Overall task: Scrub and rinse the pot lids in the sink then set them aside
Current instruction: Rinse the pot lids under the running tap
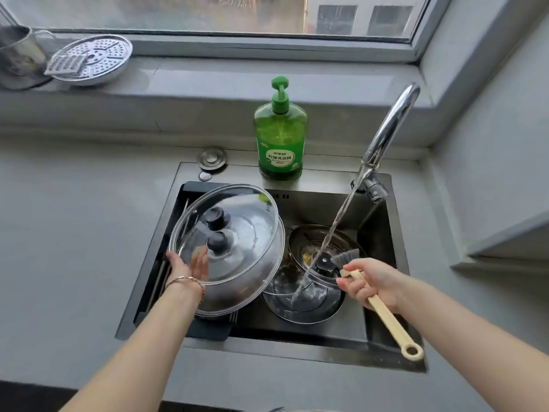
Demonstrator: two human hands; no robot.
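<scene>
My left hand grips the near-left rim of a large glass pot lid, tilted up over the left half of the sink; a second lid with a black knob shows right behind it. My right hand holds a wooden-handled dish brush, its dark bristles near a smaller glass lid lying in the sink's right half. Water from the tap streams onto that smaller lid. Another round lid or pot lies behind it.
A green dish soap bottle stands on the sink's back ledge. A steel drain plug lies left of it. On the windowsill at far left sit a perforated steamer tray and a metal pot. Grey counter surrounds the sink.
</scene>
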